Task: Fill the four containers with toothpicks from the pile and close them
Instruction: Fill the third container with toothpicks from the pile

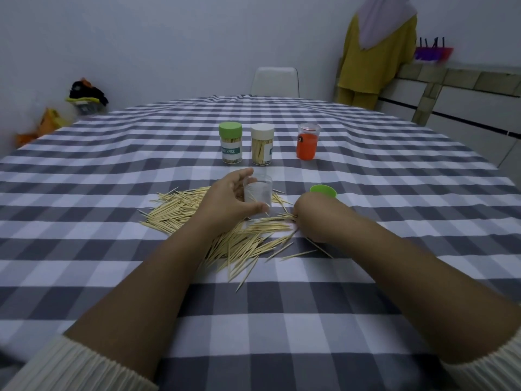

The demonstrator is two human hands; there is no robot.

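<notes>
A pile of toothpicks [225, 235] lies spread on the checked tablecloth [112, 193]. My left hand [228, 198] grips a clear open container [258, 194] that stands upright at the pile's far edge, with one or two toothpicks inside. My right hand [310, 218] is bent down onto the pile's right side, its fingers hidden among the toothpicks. A loose green lid [323, 191] lies just beyond my right hand. Further back stand a green-lidded container [231, 142] and a white-lidded container [262, 143], both holding toothpicks, and an open orange container [308, 141].
A white chair [275, 81] stands at the table's far side. A person in yellow clothes [375, 52] stands at a counter [465, 88] at the back right. Bags and clothes [84, 97] lie on the floor at the back left.
</notes>
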